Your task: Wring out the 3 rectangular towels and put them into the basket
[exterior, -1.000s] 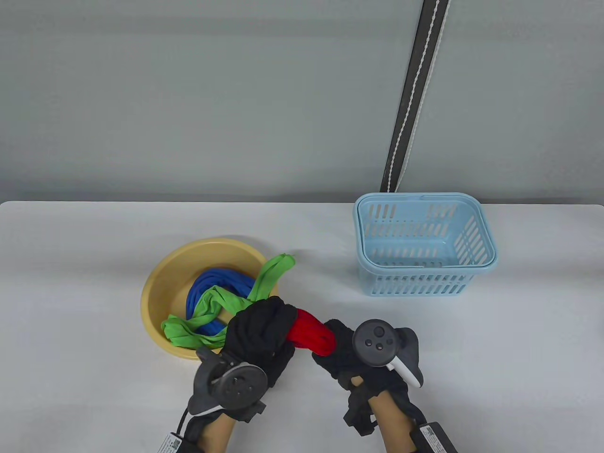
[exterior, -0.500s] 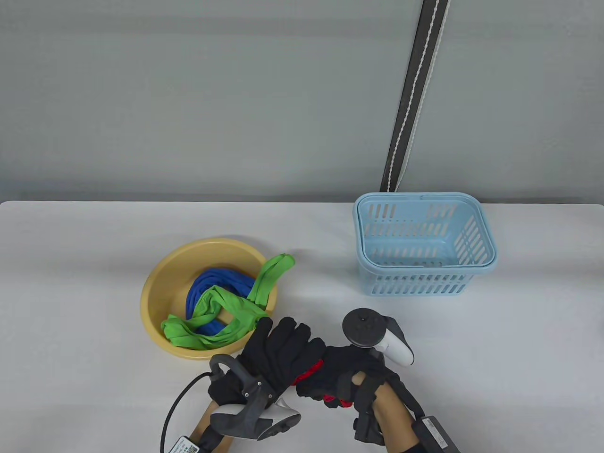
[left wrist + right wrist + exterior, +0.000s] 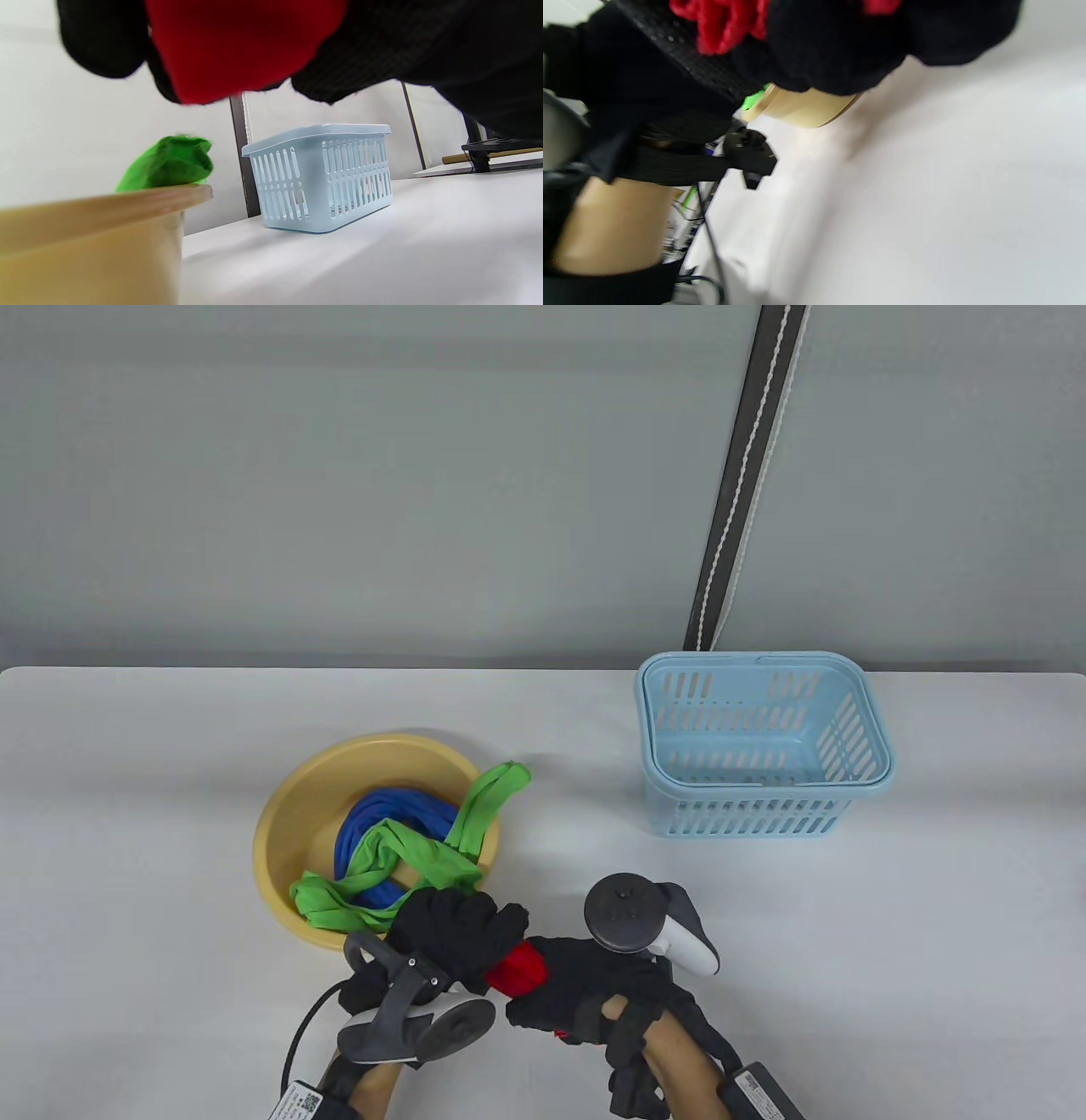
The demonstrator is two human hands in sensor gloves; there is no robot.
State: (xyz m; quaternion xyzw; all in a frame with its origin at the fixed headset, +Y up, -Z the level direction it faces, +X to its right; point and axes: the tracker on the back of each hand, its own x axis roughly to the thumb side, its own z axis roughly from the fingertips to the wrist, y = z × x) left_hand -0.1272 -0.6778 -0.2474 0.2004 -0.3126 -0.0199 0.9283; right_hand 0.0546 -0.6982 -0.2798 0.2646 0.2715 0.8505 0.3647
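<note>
Near the front edge of the surface, with left hand and right hand both curled tight round the red towel, twist each end the other way, squeeze hard, then carry across to the blue basket.

Overhead table view looked down across the table; both wrist views sat low and close, sharing the bowl with it, the left facing the basket

Red towel is gripped in black-gloved right hand; yellow basin and green towel are seen behind on white counter.
</note>
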